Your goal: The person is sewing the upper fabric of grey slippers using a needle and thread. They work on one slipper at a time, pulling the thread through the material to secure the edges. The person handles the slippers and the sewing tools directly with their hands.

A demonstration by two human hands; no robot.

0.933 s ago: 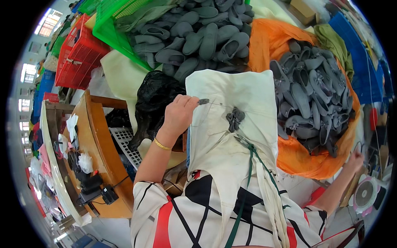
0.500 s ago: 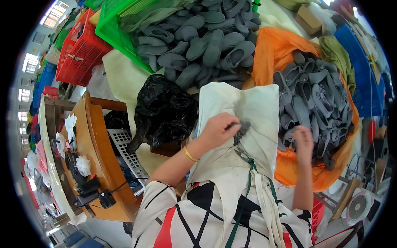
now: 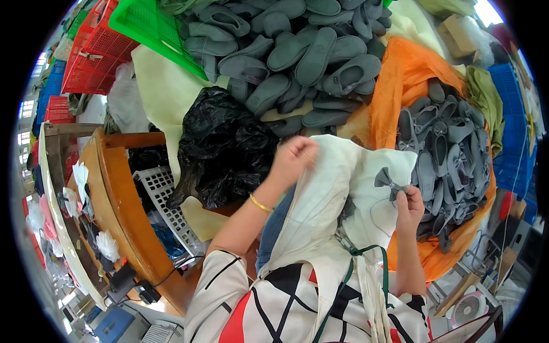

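Between the thumb and fingertips of my right hand [image 3: 409, 207] is a small grey fabric bow [image 3: 384, 178] with a knotted middle. It is held over the right side of the off-white apron [image 3: 320, 194] that covers my lap. A thin dark thread loops across the cloth below it. My left hand [image 3: 296, 154] is raised at the upper left edge of the apron, beside the black plastic bag [image 3: 226, 137]. Its fingers are pinched together, and whatever they may hold is too small to make out. Scissors-like metal [image 3: 345, 240] on a green cord lies in the lap.
Grey slip-on shoes [image 3: 314, 57] spill from a green crate [image 3: 154, 34] ahead. At the right, an orange sack [image 3: 394, 74] holds more shoes [image 3: 452, 154] with bows. A wooden desk [image 3: 117, 211] and a white plastic basket [image 3: 166, 194] stand left. A small fan [image 3: 470, 308] is lower right.
My left hand has risen from the lap toward the upper left. My right hand has come in from beside the orange sack, and the grey bow is now in it. The view has shifted slightly.
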